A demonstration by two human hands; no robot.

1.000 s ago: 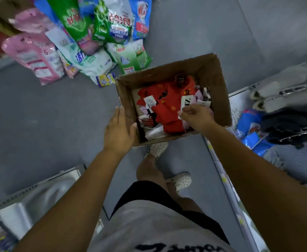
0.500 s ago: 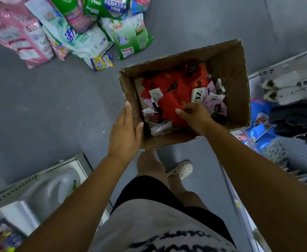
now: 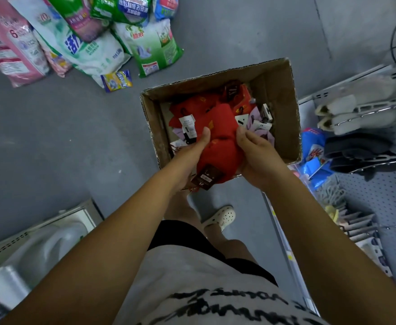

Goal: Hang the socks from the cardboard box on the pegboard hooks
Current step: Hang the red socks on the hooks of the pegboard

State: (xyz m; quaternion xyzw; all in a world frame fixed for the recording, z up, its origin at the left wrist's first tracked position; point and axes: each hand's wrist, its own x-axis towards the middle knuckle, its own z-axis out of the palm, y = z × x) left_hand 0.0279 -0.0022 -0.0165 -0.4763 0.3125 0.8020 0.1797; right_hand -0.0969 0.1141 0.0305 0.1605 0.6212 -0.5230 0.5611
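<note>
Head view. My left hand (image 3: 191,156) and right hand (image 3: 256,156) are close together, both clamped on one bundle of red socks (image 3: 222,137). The left thumb lies across the bundle's left edge, and the right fingers curl round its right edge. The bundle is over the near part of the cardboard box (image 3: 294,109), which stands open on the grey floor (image 3: 51,148). A dark tag (image 3: 207,178) hangs from the bundle's near end, past the box's near wall.

More red pairs lie in the box beneath the bundle. One carries a white tag (image 3: 187,123), and lilac socks (image 3: 261,129) lie toward the right wall.

To the right of the box stands the pegboard (image 3: 384,193). Its hooks (image 3: 365,118) carry white socks (image 3: 356,109), with dark socks (image 3: 361,151) just below them.

Beyond the box, detergent bags (image 3: 98,43) are heaped on the floor. Below the box are my legs and one white clog (image 3: 222,216).
</note>
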